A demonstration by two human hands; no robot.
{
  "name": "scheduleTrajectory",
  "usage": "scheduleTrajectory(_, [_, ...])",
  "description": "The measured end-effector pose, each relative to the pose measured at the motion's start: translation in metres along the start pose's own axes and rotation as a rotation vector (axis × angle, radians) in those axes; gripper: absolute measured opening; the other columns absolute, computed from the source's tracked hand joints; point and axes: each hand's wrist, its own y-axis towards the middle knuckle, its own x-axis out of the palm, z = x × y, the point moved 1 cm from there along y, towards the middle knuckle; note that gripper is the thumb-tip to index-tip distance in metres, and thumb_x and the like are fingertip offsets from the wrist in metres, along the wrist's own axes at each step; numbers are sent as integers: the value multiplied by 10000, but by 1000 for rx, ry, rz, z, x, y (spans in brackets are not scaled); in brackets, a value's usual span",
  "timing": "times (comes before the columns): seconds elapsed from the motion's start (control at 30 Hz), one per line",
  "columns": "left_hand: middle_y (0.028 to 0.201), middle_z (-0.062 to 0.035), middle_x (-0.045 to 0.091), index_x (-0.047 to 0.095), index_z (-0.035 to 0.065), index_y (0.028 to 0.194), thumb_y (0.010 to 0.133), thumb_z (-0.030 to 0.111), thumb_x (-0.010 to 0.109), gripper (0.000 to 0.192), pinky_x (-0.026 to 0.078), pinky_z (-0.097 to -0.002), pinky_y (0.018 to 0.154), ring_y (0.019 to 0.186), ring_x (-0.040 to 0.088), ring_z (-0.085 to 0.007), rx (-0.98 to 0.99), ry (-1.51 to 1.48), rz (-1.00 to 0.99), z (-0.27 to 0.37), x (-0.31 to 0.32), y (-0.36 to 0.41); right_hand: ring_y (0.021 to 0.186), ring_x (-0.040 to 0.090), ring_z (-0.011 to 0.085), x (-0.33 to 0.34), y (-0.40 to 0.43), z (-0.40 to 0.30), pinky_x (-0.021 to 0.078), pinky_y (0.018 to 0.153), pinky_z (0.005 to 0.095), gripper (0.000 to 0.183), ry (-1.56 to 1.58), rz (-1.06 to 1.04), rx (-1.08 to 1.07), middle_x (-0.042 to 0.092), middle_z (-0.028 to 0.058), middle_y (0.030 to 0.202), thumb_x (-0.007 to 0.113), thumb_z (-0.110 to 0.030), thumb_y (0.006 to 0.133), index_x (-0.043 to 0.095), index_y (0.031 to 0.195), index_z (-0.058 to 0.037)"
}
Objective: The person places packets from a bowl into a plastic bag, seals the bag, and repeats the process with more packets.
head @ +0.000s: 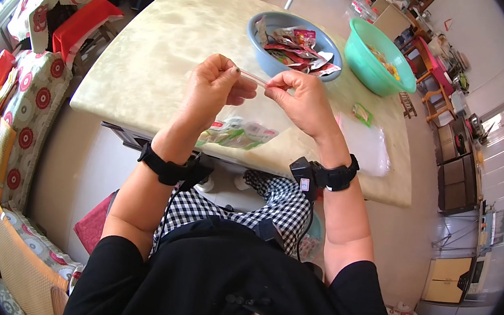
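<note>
My left hand (211, 88) and my right hand (302, 103) hold a clear plastic bag (257, 111) over the near part of the table. Each pinches one end of its reddish top edge, which is pulled straight between them. Several small green-and-white food packets (238, 133) show at the bottom of the bag, slightly blurred. To the right of my right hand, a stack of clear plastic bags (367, 145) lies flat on the table. Just beyond that stack is a single green-edged packet (362, 114).
A blue basin (257, 48) of mostly red packets stands beyond my hands. Right of it is a green basin (361, 60) with yellowish packets. The pale table (138, 51) has a near edge above my lap. A patterned sofa (26, 132) is at left.
</note>
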Motion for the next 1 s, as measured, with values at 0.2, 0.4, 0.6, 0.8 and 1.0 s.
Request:
scheduleTrajectory(0.2, [879, -135, 694, 463, 98, 909, 984, 168, 446, 104, 551, -267, 605, 781, 696, -211, -14, -55, -25, 6, -1, -3, 676, 613, 150, -17, -21, 12, 479, 637, 279, 99, -14, 97, -53, 653, 112, 754, 667, -72, 796, 654, 842, 14])
scheduleTrajectory(0.4, [886, -155, 688, 471, 97, 911, 983, 148, 435, 95, 568, -271, 591, 783, 700, -216, -8, -69, -42, 13, -1, -4, 693, 601, 134, -33, -38, 21, 487, 669, 273, 86, -11, 121, 15, 642, 90, 754, 659, -61, 811, 645, 839, 19])
scheduleTrajectory(0.6, [878, -142, 691, 468, 94, 881, 982, 155, 439, 121, 555, -279, 600, 774, 695, -199, -1, -96, -21, 17, -1, -5, 700, 582, 124, -43, -47, 33, 484, 674, 267, 88, -5, 196, -4, 627, 59, 761, 658, -63, 828, 620, 837, 15])
scheduleTrajectory(0.8, [932, -159, 686, 460, 99, 896, 984, 142, 426, 104, 563, -283, 609, 816, 692, -194, 2, -123, -4, 19, -1, -5, 672, 498, 48, -45, -53, 47, 441, 624, 215, 120, 201, 242, 54, 579, -25, 735, 656, -113, 870, 599, 837, -13])
scheduleTrajectory(1.0, [952, -172, 683, 458, 99, 903, 984, 142, 433, 95, 568, -282, 617, 823, 693, -197, 3, -152, -15, 19, -1, -5, 666, 458, 20, -45, -55, 46, 397, 596, 181, 116, 353, 285, 74, 545, -57, 739, 653, -126, 883, 598, 846, -31])
